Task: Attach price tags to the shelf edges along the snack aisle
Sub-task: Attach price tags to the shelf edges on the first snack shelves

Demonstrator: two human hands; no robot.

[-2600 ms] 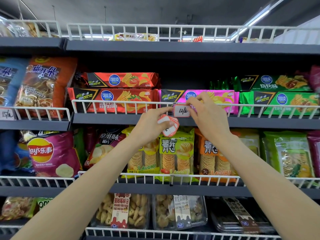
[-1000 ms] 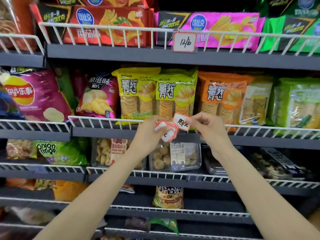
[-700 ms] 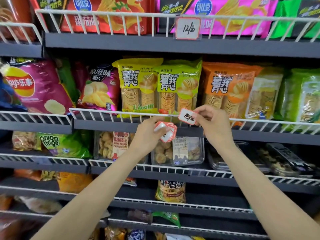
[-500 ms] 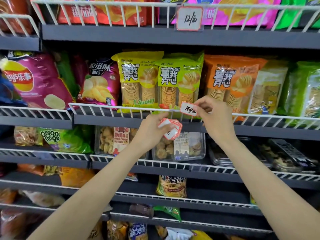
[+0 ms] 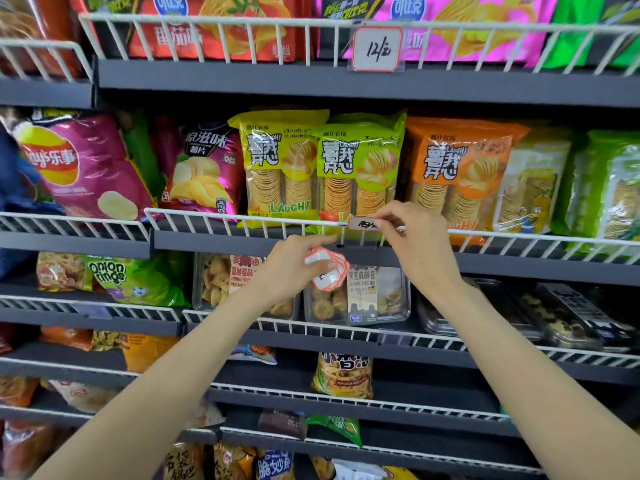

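At frame centre, the right hand point(image 5: 412, 244) pinches a red-bordered white price tag point(image 5: 363, 223) against the white wire rail point(image 5: 207, 216), while the left hand point(image 5: 291, 268) grips a stack of tags point(image 5: 327, 268).

The right hand point(image 5: 420, 247) pinches a price tag point(image 5: 363, 223) against the top wire of the middle shelf rail point(image 5: 221, 218). The left hand point(image 5: 294, 268), at its 8 o'clock and just below that rail, holds a stack of tags point(image 5: 329, 270). Behind the rail, crisp packs point(image 5: 356, 168) stand side by side, with a Lay's bag point(image 5: 83, 164) well off at 9 o'clock. At 12 o'clock from the pinched tag, a mounted tag point(image 5: 377, 49) hangs on the upper shelf rail point(image 5: 214, 20). At 6 o'clock, clear snack boxes point(image 5: 360, 299) sit on the shelf beneath.
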